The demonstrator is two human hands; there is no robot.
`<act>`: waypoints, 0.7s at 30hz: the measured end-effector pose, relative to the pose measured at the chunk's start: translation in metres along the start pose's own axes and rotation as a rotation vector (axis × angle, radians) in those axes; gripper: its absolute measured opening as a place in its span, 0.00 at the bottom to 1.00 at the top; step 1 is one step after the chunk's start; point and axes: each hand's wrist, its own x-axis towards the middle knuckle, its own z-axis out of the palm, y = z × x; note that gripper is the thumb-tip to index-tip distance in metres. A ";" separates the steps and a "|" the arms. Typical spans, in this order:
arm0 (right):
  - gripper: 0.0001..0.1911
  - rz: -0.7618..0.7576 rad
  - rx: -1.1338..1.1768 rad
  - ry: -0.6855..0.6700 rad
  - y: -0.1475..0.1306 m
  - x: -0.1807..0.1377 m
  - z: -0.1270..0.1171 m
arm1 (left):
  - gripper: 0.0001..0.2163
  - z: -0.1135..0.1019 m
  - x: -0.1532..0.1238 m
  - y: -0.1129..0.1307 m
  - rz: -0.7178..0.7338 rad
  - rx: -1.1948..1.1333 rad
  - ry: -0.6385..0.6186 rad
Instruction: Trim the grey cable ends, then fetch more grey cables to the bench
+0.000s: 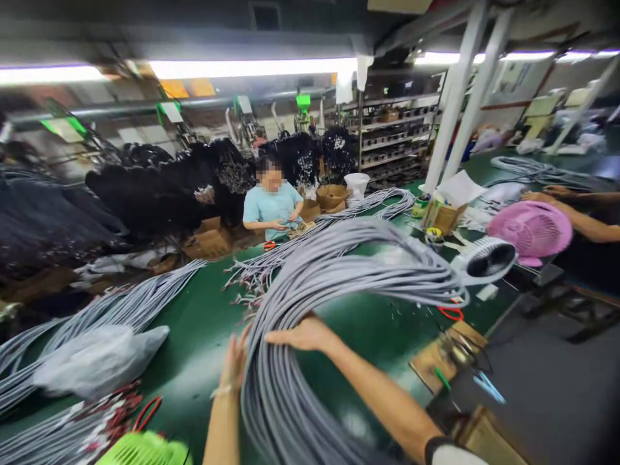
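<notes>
A thick coiled bundle of grey cables [276, 394] rises in a big loop from the near edge of the green bench [194, 368]. My right hand [303, 334] lies across the top of the bundle with its fingers spread. My left hand [235, 361] presses against the bundle's left side. The loop arches away from me over the bench, and its far end is hidden among the strands. More grey cables with red-and-white wired ends [252, 274] lie just beyond it. A thin plastic bag [101, 361] covers part of another cable bunch [111, 310] on the left.
Red-handled scissors [450, 314] and a cardboard piece with tools [448, 355] sit to my right. A green basket [145, 450] is at lower left. Pink and white fans [530, 232] stand on the right, beside a co-worker's arm [591, 223]. Across the bench, a person in blue [271, 200] works among boxes.
</notes>
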 end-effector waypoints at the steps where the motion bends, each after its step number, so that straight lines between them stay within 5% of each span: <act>1: 0.29 0.067 0.005 -0.002 0.040 0.022 0.009 | 0.28 0.011 0.018 -0.006 -0.075 -0.031 -0.003; 4: 0.23 0.392 -0.035 0.060 0.148 0.048 0.041 | 0.31 0.061 0.036 -0.028 -0.267 -0.010 0.002; 7: 0.25 0.574 -0.031 0.035 0.204 0.037 0.057 | 0.31 0.116 0.024 -0.044 -0.179 0.284 -0.038; 11: 0.30 0.764 0.008 -0.093 0.218 0.028 0.049 | 0.27 0.143 0.019 -0.047 -0.148 0.390 -0.023; 21: 0.27 0.749 0.272 -0.196 0.239 0.033 0.043 | 0.22 0.141 0.023 -0.023 -0.216 0.339 0.022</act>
